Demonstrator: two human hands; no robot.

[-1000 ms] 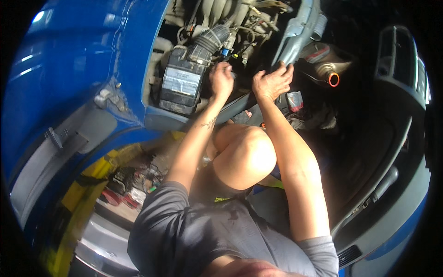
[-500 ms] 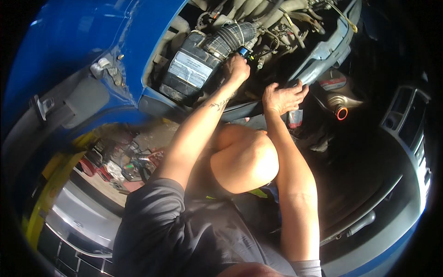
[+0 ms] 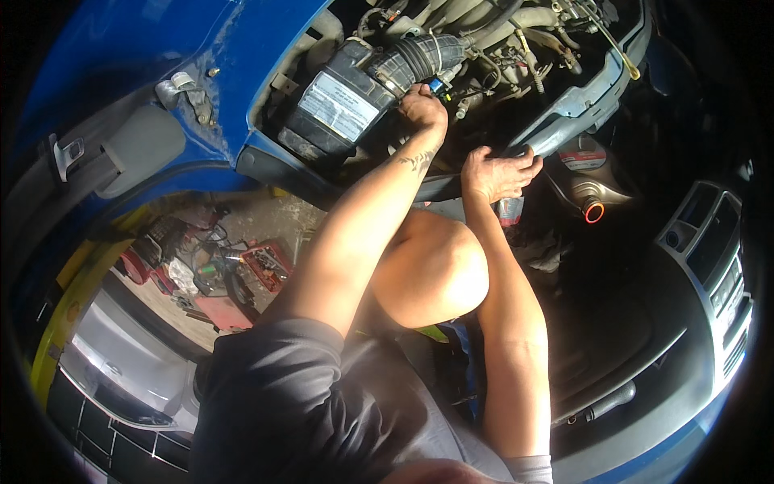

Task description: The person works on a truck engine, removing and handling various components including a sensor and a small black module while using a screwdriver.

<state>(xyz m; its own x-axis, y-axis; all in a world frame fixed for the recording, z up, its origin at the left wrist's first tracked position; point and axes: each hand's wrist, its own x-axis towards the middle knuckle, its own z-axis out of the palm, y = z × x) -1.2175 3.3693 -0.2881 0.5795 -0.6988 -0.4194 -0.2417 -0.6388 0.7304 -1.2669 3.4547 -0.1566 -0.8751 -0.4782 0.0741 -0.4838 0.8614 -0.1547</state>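
Observation:
My left hand reaches into the engine bay with its fingers closed beside a small blue cylindrical piece. What those fingers hold is hidden by the hand. Just above it runs a black ribbed intake hose, joined to a black air filter box with a white label. My right hand rests at the bay's front edge, by the end of a grey metal crossmember. Its fingers are bent and apart, with nothing seen in them.
An oil-type jug with an orange-ringed neck stands right of my right hand. Blue bodywork borders the left. Tools and a red tray lie on the floor at lower left. A detached grey bumper lies at right.
The view has shifted, so the engine parts sit slightly higher and further right. My left forearm has swung a little right, the hand staying by the blue piece. My right hand keeps its place.

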